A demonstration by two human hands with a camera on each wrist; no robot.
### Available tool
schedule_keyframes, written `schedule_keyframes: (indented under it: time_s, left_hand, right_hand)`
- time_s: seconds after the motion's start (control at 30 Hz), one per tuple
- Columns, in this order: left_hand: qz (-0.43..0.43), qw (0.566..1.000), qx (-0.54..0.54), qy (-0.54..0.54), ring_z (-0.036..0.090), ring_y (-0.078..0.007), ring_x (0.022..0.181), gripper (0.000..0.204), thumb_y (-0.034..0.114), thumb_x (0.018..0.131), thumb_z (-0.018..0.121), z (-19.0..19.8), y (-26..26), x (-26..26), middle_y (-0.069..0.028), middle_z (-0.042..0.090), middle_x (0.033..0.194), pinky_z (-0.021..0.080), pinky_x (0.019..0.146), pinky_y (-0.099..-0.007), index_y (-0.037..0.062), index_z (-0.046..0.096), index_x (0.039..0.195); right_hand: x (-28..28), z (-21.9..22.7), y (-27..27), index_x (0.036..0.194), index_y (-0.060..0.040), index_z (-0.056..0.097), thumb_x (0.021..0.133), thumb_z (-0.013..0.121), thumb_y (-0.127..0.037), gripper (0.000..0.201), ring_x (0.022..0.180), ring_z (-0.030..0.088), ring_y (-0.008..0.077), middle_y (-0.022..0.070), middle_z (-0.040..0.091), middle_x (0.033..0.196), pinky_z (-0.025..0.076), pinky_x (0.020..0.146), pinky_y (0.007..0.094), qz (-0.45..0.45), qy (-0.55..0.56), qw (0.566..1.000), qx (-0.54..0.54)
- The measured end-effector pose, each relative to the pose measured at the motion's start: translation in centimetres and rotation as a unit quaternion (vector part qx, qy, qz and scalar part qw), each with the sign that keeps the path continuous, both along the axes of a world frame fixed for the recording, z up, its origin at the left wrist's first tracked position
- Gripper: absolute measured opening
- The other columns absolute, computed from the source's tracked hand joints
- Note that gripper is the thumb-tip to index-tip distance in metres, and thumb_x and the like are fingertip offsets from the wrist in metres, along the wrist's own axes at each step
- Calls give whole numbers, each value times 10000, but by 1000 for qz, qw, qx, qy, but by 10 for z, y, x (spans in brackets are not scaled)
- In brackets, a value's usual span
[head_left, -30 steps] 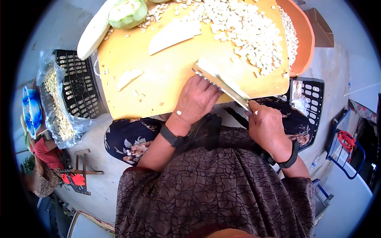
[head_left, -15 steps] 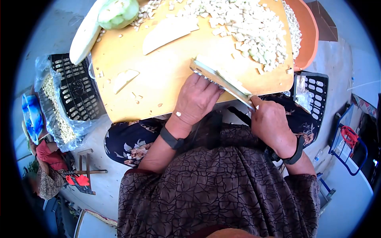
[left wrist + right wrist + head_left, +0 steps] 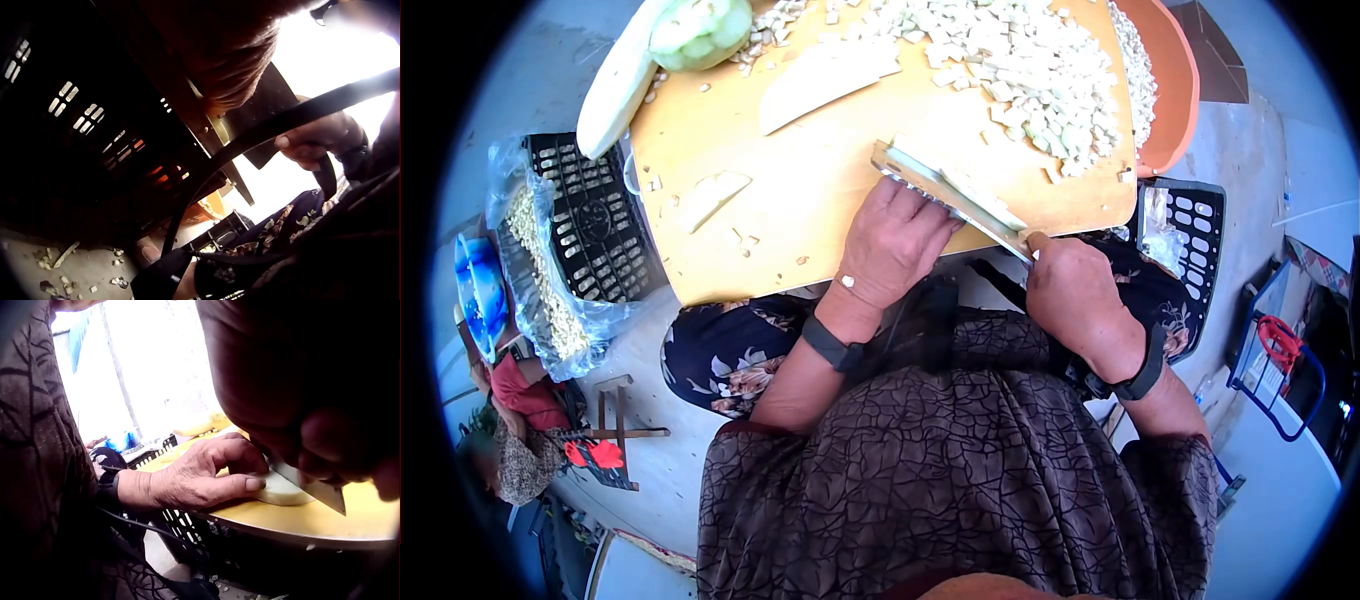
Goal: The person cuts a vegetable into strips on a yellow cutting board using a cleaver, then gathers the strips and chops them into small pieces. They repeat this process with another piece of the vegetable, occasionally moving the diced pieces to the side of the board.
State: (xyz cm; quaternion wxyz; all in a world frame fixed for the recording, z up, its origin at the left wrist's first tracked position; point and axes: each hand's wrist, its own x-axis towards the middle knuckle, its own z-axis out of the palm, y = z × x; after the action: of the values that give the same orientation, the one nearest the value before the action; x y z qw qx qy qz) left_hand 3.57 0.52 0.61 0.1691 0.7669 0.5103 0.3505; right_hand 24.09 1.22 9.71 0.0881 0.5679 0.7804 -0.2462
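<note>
My right hand (image 3: 1080, 300) grips the handle of a wide-bladed knife (image 3: 950, 198), its blade slanting across the near edge of the yellow board (image 3: 800, 220). In the right wrist view the left hand (image 3: 200, 475) has bent fingers and thumb round a pale vegetable slab (image 3: 284, 489), right beside the blade (image 3: 328, 495). From above, the left hand (image 3: 895, 240) covers most of that slab. Farther up the board lie a large pale slice (image 3: 820, 85) and a small piece (image 3: 718, 200).
Diced cubes (image 3: 1040, 85) cover the board's far right, beside an orange basin (image 3: 1175, 90). A whole pale vegetable (image 3: 615, 95) and a peeled green one (image 3: 700, 32) lie far left. Black crates (image 3: 595, 220) flank the board; another person (image 3: 525, 430) is at the left.
The view has shifted, so the board appears moved slightly left and down. Both hands stay at the near edge, with the knife moved slightly left over the last half second.
</note>
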Motion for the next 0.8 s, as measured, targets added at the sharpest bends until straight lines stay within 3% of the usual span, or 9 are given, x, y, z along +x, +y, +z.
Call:
schedule_keyframes:
  time_s: [0.37,0.73,0.8]
  left_hand:
    - [5,1000,8,-10,563,-296,891,213,111,758,765,-1,2,1,-90,607,939,507,812,-372,40,696,947]
    - [10,1000,18,-16,566,-284,915,208,116,762,757,1,2,1,-91,603,950,507,827,-361,35,682,938]
    - [6,1000,5,-16,566,-292,931,245,116,759,766,2,2,-1,-102,609,968,505,840,-370,24,685,971]
  right_hand:
    - [-19,-17,16,756,13,668,743,616,-53,85,750,677,409,232,670,761,543,721,480,-5,3,1000,-6]
    - [-18,-13,16,754,23,682,766,606,-58,112,772,680,419,248,672,762,547,740,481,-6,-21,999,-26]
    - [-20,-15,19,748,24,683,780,600,-63,124,772,680,418,250,672,767,549,746,480,-39,-4,999,-26]
